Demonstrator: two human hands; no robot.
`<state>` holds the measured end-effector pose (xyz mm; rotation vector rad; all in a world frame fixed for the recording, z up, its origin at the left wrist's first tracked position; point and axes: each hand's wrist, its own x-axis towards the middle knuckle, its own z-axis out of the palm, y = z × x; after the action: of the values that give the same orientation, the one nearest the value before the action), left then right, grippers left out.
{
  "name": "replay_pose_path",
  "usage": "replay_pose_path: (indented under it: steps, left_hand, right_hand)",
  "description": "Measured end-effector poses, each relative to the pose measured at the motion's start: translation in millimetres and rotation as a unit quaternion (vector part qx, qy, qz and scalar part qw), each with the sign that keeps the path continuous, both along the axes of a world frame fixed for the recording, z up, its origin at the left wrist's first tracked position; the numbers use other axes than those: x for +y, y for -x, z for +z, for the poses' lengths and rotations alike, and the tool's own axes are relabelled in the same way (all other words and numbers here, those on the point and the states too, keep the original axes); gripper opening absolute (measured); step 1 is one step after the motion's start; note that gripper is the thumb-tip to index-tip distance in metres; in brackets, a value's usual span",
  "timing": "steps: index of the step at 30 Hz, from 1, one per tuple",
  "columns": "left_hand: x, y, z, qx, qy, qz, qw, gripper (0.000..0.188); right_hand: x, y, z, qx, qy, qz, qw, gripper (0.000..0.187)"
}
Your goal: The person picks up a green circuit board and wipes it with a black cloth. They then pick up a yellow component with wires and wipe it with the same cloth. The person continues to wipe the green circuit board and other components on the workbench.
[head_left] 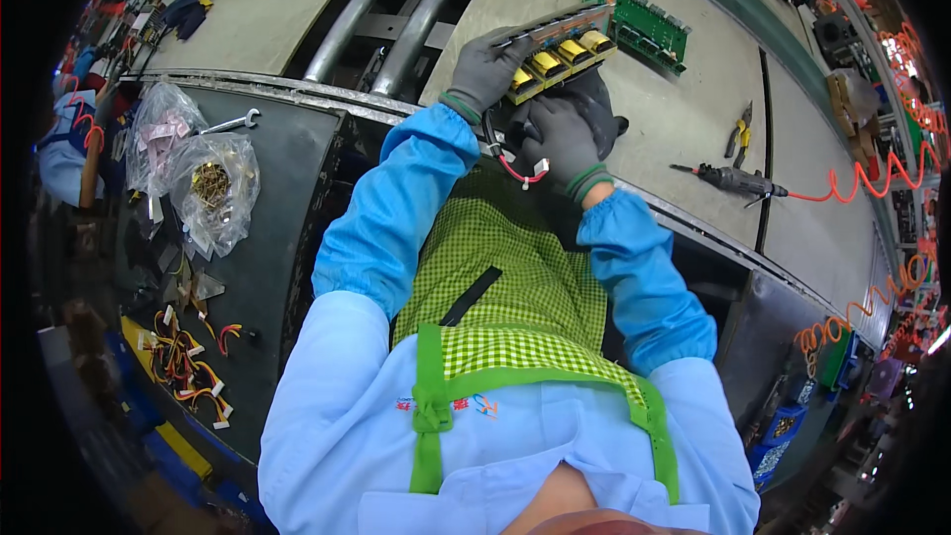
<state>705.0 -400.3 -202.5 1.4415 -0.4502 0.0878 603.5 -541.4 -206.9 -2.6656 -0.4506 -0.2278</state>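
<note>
My left hand (485,69), in a grey glove, is closed on the left end of a circuit board (573,50) with a row of yellow-wrapped transformers. The board is tilted up over the near edge of the bench. My right hand (563,144), also gloved, lies just below it with bent fingers against a dark, soft-looking lump (592,104). What those fingers grip is hidden. Between my hands hangs a short cable (513,170) with red and dark wires and a white connector. A green circuit board (649,28) lies beyond, at the far right of the held one.
To the right lie yellow-and-black pliers (740,131) and a power screwdriver (738,181) on a coiled orange hose (872,178). At left are a wrench (233,123), a clear bag of brass-coloured screws (210,186) and several loose wire harnesses (188,362). Metal rollers (426,15) interrupt the bench ahead.
</note>
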Motion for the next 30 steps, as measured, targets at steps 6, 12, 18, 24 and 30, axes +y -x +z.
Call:
replay_pose_path:
  steps: [6,12,18,24,30]
  left_hand:
    - [9.1,-8.8,1.3,0.023,-0.027,0.002,0.999,0.034]
    - [7.7,-8.9,3.9,0.01,-0.036,0.0,0.999,0.036]
    - [1.0,-10.7,2.3,-0.021,-0.087,0.042,0.995,0.033]
    - [1.4,-12.4,0.6,0.015,-0.033,0.022,0.999,0.033]
    - [7.1,-13.0,6.4,0.035,-0.069,0.012,0.997,0.036]
  right_hand:
    - [0.5,2.2,33.0,0.044,0.139,0.05,0.988,0.038]
    - [-16.7,22.8,29.4,0.03,-0.049,-0.009,0.998,0.041]
    - [17.6,14.4,-2.3,-0.09,0.055,-0.027,0.994,0.045]
    - [18.1,7.8,17.2,-0.054,0.115,0.045,0.991,0.03]
    - [-18.1,10.0,50.2,0.152,0.028,0.074,0.985,0.041]
